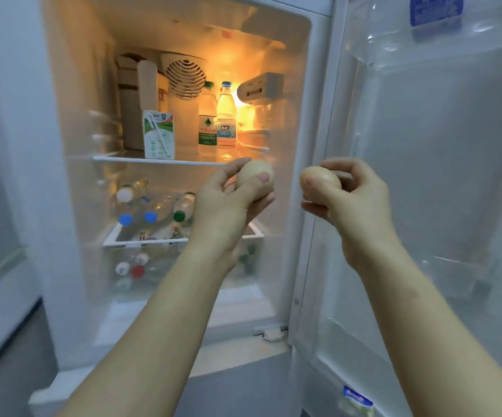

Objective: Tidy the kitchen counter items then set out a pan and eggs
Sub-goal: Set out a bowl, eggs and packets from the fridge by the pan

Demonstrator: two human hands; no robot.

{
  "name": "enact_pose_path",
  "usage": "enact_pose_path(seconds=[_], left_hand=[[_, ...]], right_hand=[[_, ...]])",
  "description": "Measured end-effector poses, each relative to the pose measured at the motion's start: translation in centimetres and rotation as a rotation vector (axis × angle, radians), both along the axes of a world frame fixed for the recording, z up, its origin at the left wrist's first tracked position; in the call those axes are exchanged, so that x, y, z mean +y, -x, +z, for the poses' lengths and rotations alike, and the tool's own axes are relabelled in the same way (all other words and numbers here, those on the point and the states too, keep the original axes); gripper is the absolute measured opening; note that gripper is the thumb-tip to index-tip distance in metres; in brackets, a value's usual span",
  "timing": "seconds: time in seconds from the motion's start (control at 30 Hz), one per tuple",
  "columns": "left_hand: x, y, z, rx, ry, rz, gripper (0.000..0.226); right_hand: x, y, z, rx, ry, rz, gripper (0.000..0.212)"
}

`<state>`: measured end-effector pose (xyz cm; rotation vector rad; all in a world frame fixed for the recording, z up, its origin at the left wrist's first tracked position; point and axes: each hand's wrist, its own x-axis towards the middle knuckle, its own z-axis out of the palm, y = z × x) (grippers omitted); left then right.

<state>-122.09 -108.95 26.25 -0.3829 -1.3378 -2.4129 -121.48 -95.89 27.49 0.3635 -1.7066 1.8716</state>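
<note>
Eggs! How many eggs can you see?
2. The first egg is pinched in the left hand, in front of the open fridge. The second egg is pinched in the right hand, in front of the fridge door. More could be hidden inside the fridge.

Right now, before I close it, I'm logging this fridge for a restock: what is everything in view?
fridge: one, white, door open to the right
upright bottles: two, clear, green and blue caps, upper shelf
carton: one, white and green, upper shelf front
boxes: count unclear, brownish and white, upper shelf back left
fan vent: one, white, back wall
lying bottles: several, clear, tray below the shelf
blurred bottles: several, white and red caps, under the tray
eggs: two, pale brown, left egg, right egg
left hand: one, grips left egg
right hand: one, grips right egg
</note>
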Motion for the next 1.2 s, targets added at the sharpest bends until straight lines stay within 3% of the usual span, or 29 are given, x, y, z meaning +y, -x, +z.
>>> enact_pose_path(seconds=[0.17,0.4,0.67,0.9,1.2], left_hand=[[-7.2,-6.1,-1.7,-0.085,-0.003,0.281,0.020],[-17.2,-20.6,-3.8,-0.162,-0.041,0.731,0.018],[-24.0,-45.1,-7.6,-0.284,-0.116,1.218,0.015],[-24.4,-65.9,-9.9,-0.389,-0.197,1.579,0.019],[-23.0,-81.2,-12.0,-0.480,-0.295,2.001,0.016]], right_hand=[[-7.8,-1.0,-2.9,-0.091,0.000,0.319,0.021],[-21.5,-10.4,-5.8,-0.202,-0.002,0.809,0.018],[-33.3,-31.7,-9.8,-0.311,-0.074,1.328,0.022],[-38.1,-51.9,-12.1,-0.365,-0.191,1.683,0.023],[-40.2,-68.0,-13.6,-0.336,-0.404,2.031,0.023]])
